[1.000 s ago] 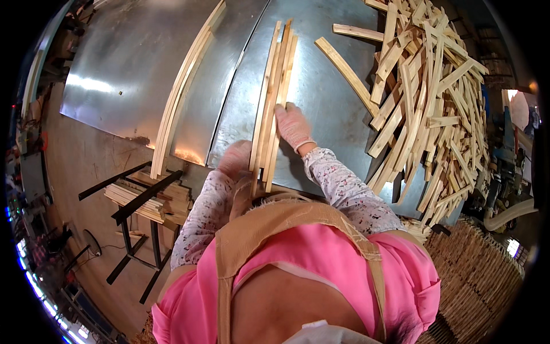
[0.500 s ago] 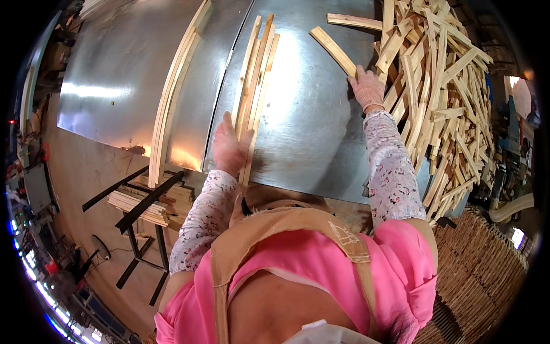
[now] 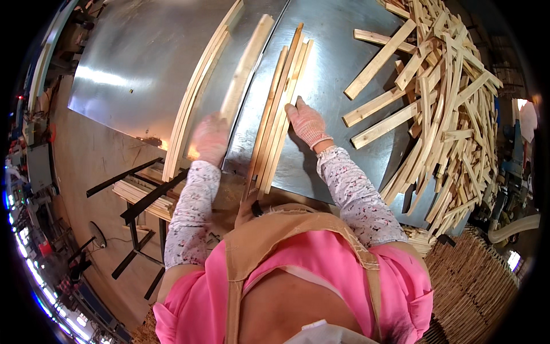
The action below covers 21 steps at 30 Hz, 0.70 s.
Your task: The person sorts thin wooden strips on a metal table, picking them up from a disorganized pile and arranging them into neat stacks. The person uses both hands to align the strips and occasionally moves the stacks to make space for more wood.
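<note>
My left hand (image 3: pixel 209 139), gloved and blurred by motion, is closed on the near end of a pale wooden strip (image 3: pixel 247 63). That strip slants away over the seam of the metal table. To its right, several long wooden strips (image 3: pixel 279 114) lie side by side, their near ends reaching past the table's front edge. My right hand (image 3: pixel 308 122), also gloved, touches the right edge of this group with its fingers apart. Left of my left hand, a few more long strips (image 3: pixel 197 86) lie together.
A big heap of loose wooden strips (image 3: pixel 441 86) covers the table's right side, with several poking out toward the middle. The metal table (image 3: pixel 143 63) has a seam down it. A black metal frame (image 3: pixel 150 200) with stacked strips stands at the lower left.
My left hand has drawn one strip leftward from the middle group. My right hand has left the strip by the heap and come left to the group. The view has shifted a little.
</note>
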Available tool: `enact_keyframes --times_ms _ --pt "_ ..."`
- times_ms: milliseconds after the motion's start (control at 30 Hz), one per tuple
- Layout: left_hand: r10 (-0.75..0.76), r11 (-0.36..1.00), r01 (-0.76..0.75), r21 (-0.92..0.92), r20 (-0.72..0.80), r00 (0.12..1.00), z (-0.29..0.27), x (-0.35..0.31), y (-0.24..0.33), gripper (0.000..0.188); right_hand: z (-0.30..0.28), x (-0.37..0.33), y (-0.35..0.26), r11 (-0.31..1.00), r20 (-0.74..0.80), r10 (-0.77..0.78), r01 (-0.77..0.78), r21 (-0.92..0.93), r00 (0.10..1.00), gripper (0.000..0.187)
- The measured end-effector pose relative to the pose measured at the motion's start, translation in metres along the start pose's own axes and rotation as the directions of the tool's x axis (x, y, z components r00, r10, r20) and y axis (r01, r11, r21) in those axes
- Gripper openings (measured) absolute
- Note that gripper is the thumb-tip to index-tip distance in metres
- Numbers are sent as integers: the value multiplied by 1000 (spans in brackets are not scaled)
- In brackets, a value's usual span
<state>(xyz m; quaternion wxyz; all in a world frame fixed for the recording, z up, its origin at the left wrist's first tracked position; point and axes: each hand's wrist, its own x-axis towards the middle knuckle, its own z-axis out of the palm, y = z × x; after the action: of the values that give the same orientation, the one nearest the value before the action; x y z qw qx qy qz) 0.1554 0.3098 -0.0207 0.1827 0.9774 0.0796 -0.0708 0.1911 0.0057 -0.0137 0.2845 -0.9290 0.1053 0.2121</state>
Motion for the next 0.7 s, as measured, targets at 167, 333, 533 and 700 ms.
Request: enact_keyframes --times_ms 167,333,533,700 --pt "77 883 1 470 -147 986 -51 19 -46 57 -109 39 31 985 -517 5 -94 -147 856 88" --pt "-97 987 94 131 12 995 -48 30 -66 96 -149 102 89 881 -556 454 -441 168 696 106" --pt "81 991 -59 119 -191 978 -15 19 -79 91 -102 20 69 916 -456 264 -73 395 850 68" --pt "712 696 -496 520 -403 575 -94 43 43 66 -123 -43 49 905 -82 -370 339 -255 926 59"
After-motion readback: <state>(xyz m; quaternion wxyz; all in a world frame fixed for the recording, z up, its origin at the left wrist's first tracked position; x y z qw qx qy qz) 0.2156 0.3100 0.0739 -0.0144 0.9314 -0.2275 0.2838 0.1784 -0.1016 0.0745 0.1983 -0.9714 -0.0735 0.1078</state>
